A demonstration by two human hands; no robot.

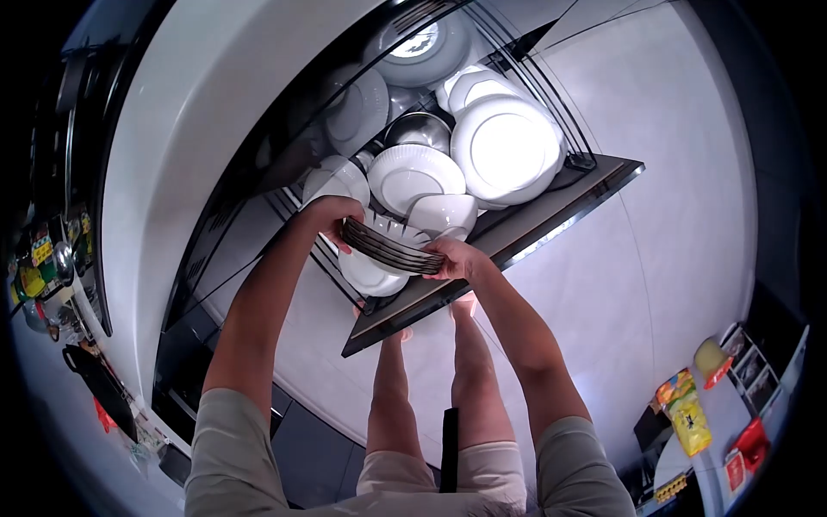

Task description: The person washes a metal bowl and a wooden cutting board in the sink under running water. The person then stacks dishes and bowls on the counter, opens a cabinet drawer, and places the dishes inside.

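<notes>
A stack of several dishes with dark rims [392, 248] is tilted between my two hands, over the front part of a pulled-out drawer. My left hand [334, 217] grips its left end, fingers wrapped round the edge. At the right end, my right hand [455, 258] is closed on the rims. Right behind the stack are a white bowl [444, 214] and a fluted white plate [416, 179]. Another white dish [372, 274] shows partly below the stack. Whether the stack touches the dishes under it, I cannot tell.
The drawer's dark front panel [551, 211] runs diagonally below the dishes. Further in are a metal bowl [419, 131], large white plates [508, 142] and wire side rails [543, 95]. A white countertop [198, 95] lies left. Yellow packets [689, 426] sit on a surface at lower right.
</notes>
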